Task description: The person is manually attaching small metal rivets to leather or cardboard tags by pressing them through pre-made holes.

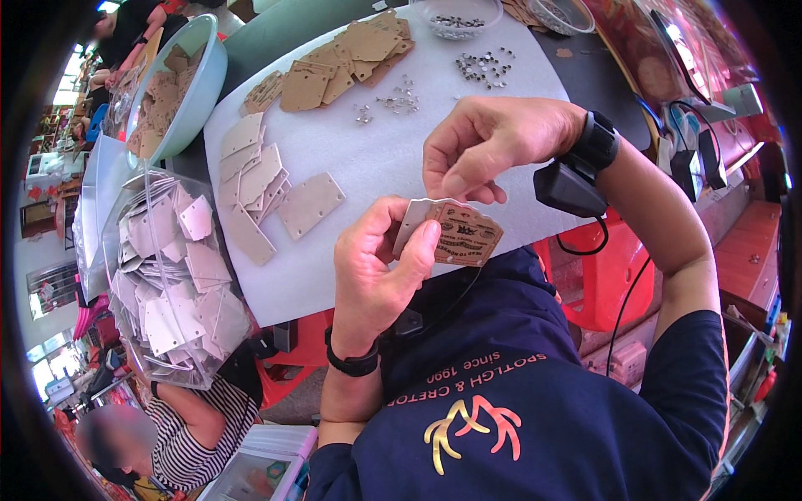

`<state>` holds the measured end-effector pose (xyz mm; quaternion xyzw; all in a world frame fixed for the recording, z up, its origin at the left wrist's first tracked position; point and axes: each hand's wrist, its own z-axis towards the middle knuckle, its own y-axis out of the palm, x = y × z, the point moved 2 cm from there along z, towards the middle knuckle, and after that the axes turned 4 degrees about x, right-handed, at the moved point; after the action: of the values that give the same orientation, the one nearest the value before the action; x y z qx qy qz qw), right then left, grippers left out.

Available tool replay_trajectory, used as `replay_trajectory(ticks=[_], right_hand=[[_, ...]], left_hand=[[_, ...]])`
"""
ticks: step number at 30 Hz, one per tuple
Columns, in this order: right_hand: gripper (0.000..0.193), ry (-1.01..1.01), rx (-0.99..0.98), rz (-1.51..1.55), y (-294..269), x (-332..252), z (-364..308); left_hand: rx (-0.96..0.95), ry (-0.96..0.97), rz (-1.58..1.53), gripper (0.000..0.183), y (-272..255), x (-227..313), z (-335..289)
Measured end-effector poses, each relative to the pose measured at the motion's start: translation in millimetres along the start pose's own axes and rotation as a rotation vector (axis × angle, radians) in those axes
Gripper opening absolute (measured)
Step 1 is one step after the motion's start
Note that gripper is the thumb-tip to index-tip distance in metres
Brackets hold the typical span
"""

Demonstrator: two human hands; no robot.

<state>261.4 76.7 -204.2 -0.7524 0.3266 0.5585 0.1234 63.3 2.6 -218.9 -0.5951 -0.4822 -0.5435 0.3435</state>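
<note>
My left hand (pixel 376 271) grips a brown printed card tag (pixel 469 235) with scalloped edges, thumb on its face and a paler layer showing behind. Over the tag's upper edge, my right hand (pixel 505 142) is closed in a pinch; whatever lies between its fingertips is hidden. Beyond it, small shiny metal pieces (pixel 486 70) lie scattered on a white sheet (pixel 393 154), with more metal bits (pixel 399 98) farther left. Brown tags (pixel 355 54) are heaped at the far side. Pale grey tags (pixel 261 171) overlap on the left, beside a single pale tag (pixel 312 205).
A clear bag of pale tags (pixel 188 288) sits at the left edge, behind it a pale green basin (pixel 215 71) of brown pieces. Clear bowls (pixel 457 32) stand at the back. Cables and a red stool (pixel 616 271) are at right. Another person (pixel 196 426) is at lower left.
</note>
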Motion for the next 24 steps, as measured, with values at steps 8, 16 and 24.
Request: replay_trajectory(ticks=[8, 16, 24], right_hand=[[0.022, -0.212, 0.195, -0.348, 13, 3, -5], [0.017, -0.086, 0.255, -0.241, 19, 7, -6], [0.021, -0.036, 0.369, -0.269, 23, 7, -6]], left_hand=[[0.049, 0.019, -0.033, 0.01, -2, -5, 2], [0.128, 0.25, 0.077, 0.011, -3, -18, 11], [0.164, 0.256, 0.081, 0.013, -4, -19, 11]])
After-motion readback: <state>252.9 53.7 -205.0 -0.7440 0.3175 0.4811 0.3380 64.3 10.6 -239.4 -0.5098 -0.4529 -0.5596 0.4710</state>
